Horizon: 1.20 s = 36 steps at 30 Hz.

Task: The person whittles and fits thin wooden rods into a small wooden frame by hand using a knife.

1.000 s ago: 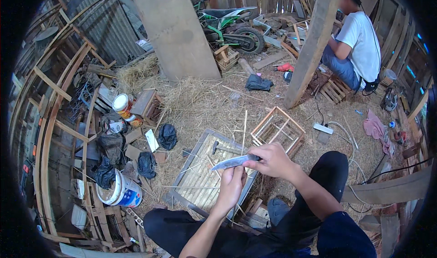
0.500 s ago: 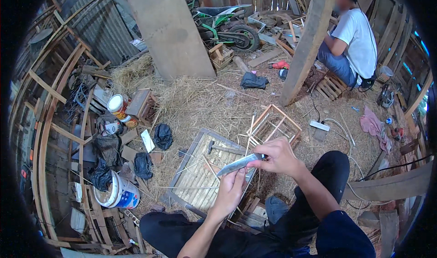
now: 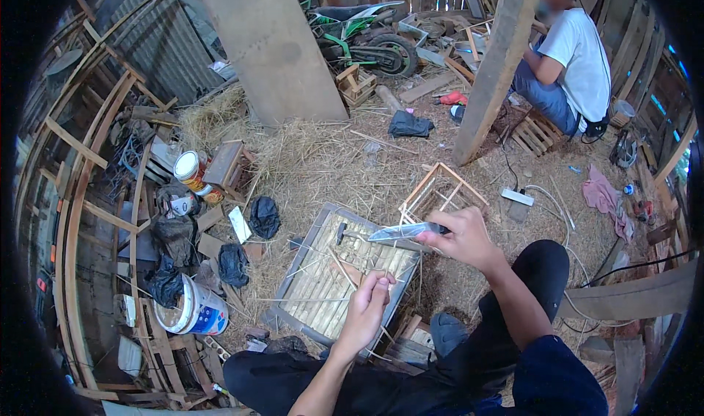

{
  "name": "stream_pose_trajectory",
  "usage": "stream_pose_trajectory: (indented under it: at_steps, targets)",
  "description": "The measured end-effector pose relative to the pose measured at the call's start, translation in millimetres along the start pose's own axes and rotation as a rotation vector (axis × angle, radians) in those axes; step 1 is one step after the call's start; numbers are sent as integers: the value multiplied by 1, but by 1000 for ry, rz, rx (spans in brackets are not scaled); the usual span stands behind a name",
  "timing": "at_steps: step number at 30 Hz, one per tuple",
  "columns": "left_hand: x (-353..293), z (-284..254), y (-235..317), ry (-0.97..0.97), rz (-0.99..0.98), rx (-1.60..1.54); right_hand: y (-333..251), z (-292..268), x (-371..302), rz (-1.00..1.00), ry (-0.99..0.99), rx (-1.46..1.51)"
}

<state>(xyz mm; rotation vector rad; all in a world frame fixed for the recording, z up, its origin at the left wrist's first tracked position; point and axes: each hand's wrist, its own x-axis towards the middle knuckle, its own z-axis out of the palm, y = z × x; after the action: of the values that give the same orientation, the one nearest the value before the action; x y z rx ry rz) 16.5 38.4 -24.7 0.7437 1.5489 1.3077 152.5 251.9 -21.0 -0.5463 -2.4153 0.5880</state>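
My right hand (image 3: pixel 463 238) grips the dark handle of a knife (image 3: pixel 396 232), its broad blade pointing left above a low slatted bamboo board (image 3: pixel 312 291). My left hand (image 3: pixel 365 307) is nearer my body, its fingers closed around a thin strip of wood (image 3: pixel 380 335), mostly hidden by the hand. Blade and left hand are apart. On the board lies a hammer (image 3: pixel 342 232), partly covered by the knife, among loose thin sticks. Just beyond my right hand stands a small open wooden frame (image 3: pixel 438 185).
Left of the board stand a white bucket (image 3: pixel 199 309), black plastic bags (image 3: pixel 264 218) and a paint can (image 3: pixel 189 168). A wooden post (image 3: pixel 502 71) rises ahead; beyond it a person (image 3: pixel 568 64) sits on a slatted crate. A power strip (image 3: pixel 518 196) and cables lie right, a motorbike (image 3: pixel 367 38) far back.
My right hand has moved the knife up and away to the right from my left hand, which stays nearly in place. The view has shifted slightly.
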Motion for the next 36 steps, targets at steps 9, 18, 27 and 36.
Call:
stream_pose_trajectory:
  at_steps: [9,18,27,36]
  targets:
    - [11,10,19,-30,-26,-104,-20,9,1,-77,-38,76]
    - [2,14,8,11,148,166,-6,-4,9,-207,141,-78]
    - [-33,-35,-21,135,51,216,75,-57,4,523,284,-205]
    - [-5,-20,-10,146,-61,-332,-9,1,-16,82,-68,20]
